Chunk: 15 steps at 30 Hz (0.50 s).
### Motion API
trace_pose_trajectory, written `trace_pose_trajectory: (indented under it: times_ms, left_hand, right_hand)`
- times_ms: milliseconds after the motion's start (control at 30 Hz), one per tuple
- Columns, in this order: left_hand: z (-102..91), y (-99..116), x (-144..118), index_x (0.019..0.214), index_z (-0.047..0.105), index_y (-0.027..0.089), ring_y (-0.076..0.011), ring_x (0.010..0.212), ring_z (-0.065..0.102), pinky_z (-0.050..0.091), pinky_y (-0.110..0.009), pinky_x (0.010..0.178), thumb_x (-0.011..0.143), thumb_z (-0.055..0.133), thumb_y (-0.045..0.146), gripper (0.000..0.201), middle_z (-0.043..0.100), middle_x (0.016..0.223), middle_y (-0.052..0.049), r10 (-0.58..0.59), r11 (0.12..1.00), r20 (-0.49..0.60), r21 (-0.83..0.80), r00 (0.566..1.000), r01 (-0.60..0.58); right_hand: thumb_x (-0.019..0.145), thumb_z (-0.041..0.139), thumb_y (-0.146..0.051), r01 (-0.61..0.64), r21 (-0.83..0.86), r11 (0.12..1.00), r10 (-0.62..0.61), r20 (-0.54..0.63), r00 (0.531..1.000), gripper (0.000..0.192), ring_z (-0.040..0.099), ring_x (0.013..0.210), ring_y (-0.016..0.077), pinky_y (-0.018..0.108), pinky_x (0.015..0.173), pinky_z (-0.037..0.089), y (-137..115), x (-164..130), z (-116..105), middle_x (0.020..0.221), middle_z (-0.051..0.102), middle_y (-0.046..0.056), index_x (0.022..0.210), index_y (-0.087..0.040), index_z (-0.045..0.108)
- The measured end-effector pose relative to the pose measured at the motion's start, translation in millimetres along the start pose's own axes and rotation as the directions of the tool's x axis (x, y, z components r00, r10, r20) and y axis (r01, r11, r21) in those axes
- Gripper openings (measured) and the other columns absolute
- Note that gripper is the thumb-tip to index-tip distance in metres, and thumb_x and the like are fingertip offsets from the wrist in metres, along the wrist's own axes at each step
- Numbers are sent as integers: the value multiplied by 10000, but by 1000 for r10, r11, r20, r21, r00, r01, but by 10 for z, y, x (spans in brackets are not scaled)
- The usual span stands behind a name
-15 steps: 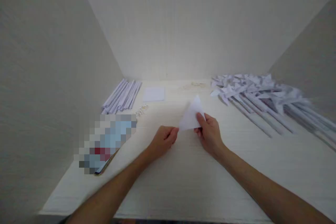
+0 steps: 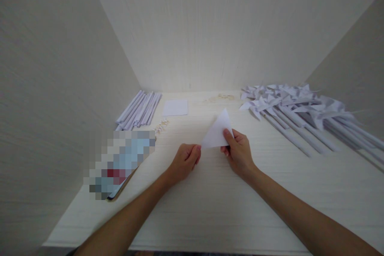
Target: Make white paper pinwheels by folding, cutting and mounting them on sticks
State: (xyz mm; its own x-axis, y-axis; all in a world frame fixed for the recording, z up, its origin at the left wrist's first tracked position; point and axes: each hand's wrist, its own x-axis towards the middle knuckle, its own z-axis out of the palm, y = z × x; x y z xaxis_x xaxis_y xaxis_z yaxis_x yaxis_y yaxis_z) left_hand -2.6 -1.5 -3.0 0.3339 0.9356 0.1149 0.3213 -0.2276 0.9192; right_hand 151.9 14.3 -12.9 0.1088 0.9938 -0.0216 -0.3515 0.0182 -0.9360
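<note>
— Two hands at the middle of the frame, same as half a second ago?
— Yes, both have stayed near the centre. The paper triangle (image 2: 216,130) has changed a little: it was blurred and tipped before, and now it shows sharp, its tip pointing to the upper part of the frame, its lower left corner drawn slightly further left.
— Where does it sit against each hand?
— The right hand (image 2: 238,154) pinches its lower right corner, thumb on top of the sheet, fingers curled beneath. The left hand (image 2: 185,159) is curled narrow just below and left of the lower left corner; whether its fingertips actually grip the paper I cannot tell, though they are touching or very nearly so. The triangle stands above and between the two hands, lifted off the bench (image 2: 210,208).
— And around them?
— Upper left of the bench, a bundle of rolled paper sticks (image 2: 139,109), with a flat white sheet (image 2: 175,107) just right of it. On the right side, a heap of paper pinwheels (image 2: 295,106) with their sticks running toward the right edge. Lower left, a pixelated flat object (image 2: 120,162). None of these has shifted
</note>
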Motion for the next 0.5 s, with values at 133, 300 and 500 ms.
trace_pose_trajectory:
  times_ms: [133,300,500]
  left_hand:
    - [-9,-27,30,429,358,183,-55,336,296,250,-194,388,811,298,381,435,319,330,61,-9,1000,-50,-23,999,8]
    - [-39,-88,111,581,465,163,-78,427,409,327,-198,421,820,312,369,351,455,471,28,-46,997,-147,-71,988,36]
    - [-38,-89,82,1129,402,160,-160,934,498,421,-317,791,741,484,197,398,504,1083,-106,336,930,-263,247,904,-273]
  right_hand:
    - [684,587,-417,-17,47,999,17,2,1000,309,358,294,39,152,296,219,-24,-1,8,363,497,-36,542,-164,483]
    - [607,665,-346,-55,104,993,57,-15,998,245,396,403,45,153,340,226,-45,20,5,468,514,-32,549,-159,519]
    - [610,664,-352,18,-27,999,-18,-12,1000,278,309,385,45,202,364,180,-11,28,-23,420,401,-55,478,-155,519]
